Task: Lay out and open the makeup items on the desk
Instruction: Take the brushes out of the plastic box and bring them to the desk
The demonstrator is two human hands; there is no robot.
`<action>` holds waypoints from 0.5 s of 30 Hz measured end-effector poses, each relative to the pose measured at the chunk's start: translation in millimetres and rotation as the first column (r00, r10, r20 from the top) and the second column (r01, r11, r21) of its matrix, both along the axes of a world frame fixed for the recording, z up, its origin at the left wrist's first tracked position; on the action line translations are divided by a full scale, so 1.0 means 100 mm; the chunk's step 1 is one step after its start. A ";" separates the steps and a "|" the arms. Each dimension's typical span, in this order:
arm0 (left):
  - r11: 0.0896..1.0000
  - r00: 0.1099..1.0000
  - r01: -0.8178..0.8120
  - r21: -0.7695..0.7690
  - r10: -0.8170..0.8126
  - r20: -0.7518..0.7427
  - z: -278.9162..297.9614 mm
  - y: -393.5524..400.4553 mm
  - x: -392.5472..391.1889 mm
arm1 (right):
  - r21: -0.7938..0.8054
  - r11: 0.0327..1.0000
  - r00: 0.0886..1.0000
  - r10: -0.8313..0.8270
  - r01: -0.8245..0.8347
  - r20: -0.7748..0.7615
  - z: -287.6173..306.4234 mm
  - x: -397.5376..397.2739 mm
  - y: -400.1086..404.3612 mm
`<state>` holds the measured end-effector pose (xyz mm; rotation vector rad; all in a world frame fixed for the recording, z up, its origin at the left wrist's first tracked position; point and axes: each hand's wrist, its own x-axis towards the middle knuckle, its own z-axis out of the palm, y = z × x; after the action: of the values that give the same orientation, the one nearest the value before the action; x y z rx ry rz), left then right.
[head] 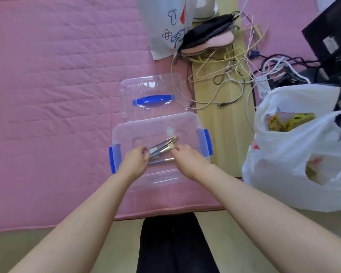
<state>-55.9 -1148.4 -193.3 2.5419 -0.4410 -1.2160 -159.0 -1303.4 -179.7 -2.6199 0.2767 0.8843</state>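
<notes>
Makeup brushes with slim grey handles, gold ferrules and pale bristle tips point(162, 147) lie bunched inside a clear plastic storage box with blue side latches point(187, 123) on a pink quilted mat point(53, 85). The left hand point(135, 160) curls its fingers round the handle ends; the right hand point(185, 155) reaches in knuckles up, fingertips apparently pinching near the bristles, though blur hides the contact. Just behind the box rests its clear lid with a blue handle point(153, 99). Right of it slumps a crinkled white plastic bag holding yellow packets point(295, 154).
</notes>
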 end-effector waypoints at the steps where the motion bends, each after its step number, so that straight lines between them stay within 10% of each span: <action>1: 1.000 1.000 0.004 0.003 -0.003 -0.022 -0.11 -0.03 0.02 | 0.014 1.000 1.000 0.022 -0.022 -0.009 -0.10 0.03 0.00; 15: 0.926 0.875 0.316 0.204 -0.368 0.315 -1.00 -0.25 0.25 | -0.030 0.968 0.968 0.250 -0.249 0.038 -0.85 0.39 0.18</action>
<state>-31.1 -1173.2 -292.9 2.9076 -0.9547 -0.9214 -120.2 -1285.0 -264.7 -2.7332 -0.0558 0.9086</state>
